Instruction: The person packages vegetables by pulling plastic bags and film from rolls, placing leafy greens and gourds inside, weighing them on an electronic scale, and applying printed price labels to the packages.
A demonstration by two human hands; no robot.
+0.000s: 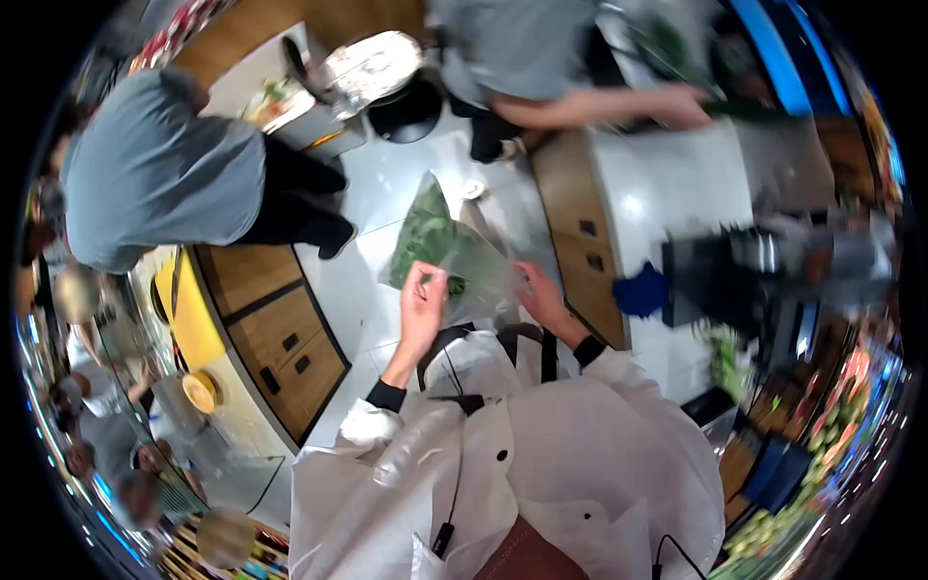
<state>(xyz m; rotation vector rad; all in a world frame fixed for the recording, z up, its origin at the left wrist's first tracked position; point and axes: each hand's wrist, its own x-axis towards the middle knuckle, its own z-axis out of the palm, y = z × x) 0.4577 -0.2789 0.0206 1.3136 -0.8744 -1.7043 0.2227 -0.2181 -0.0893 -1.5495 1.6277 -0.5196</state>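
A clear plastic bag with green leafy vegetables (425, 230) hangs in front of my body, above the tiled floor. My left hand (422, 304) pinches the bag's near left edge, fingers closed. On the other side my right hand (541, 295) has its fingers closed on the bag's right edge. The clear, unfilled part of the bag stretches between both hands, and the leaves bulge toward its far left end.
At the left a person in grey (159, 179) leans over a counter; another (532, 58) reaches right at the top. A yellow board (196, 314) lies on the left counter. A white worktop (667, 174) and wooden drawers (580, 222) stand right. A black bin (406, 111) is ahead.
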